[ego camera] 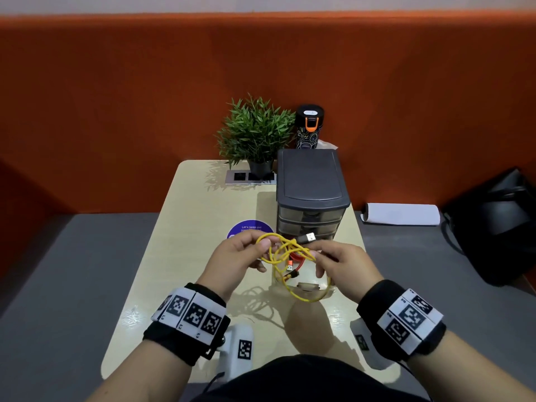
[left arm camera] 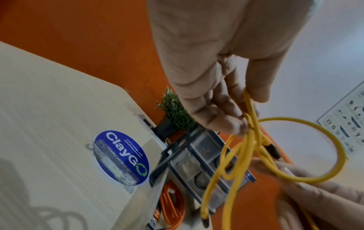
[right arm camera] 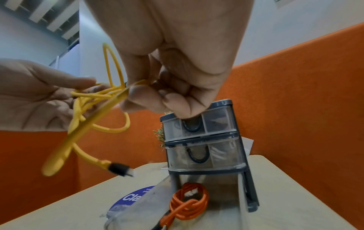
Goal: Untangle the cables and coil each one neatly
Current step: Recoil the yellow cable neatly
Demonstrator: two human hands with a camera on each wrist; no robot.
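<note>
A tangled yellow cable [ego camera: 290, 250] hangs above the table between both hands. My left hand [ego camera: 261, 248] pinches its loops on the left, thumb against fingertips [left arm camera: 236, 124]. My right hand [ego camera: 316, 256] pinches a strand on the right, and in the right wrist view its fingers [right arm camera: 138, 96] are curled round the yellow cable [right arm camera: 76, 109]. One black USB plug [ego camera: 309, 237] sticks up behind the hands; another plug [right arm camera: 120, 168] dangles free. A long loop [ego camera: 307, 297] droops toward the table. An orange cable [right arm camera: 189, 203] lies coiled in a clear pulled-out drawer [right arm camera: 138, 207] below.
A grey drawer unit [ego camera: 311, 192] stands right behind the hands, its bottom slot open. A potted plant [ego camera: 255, 132] and a dark tumbler [ego camera: 309, 126] stand at the table's far end. A round blue sticker [ego camera: 249, 227] is on the tabletop [ego camera: 203, 227]. A black bag [ego camera: 499, 221] sits on the bench at right.
</note>
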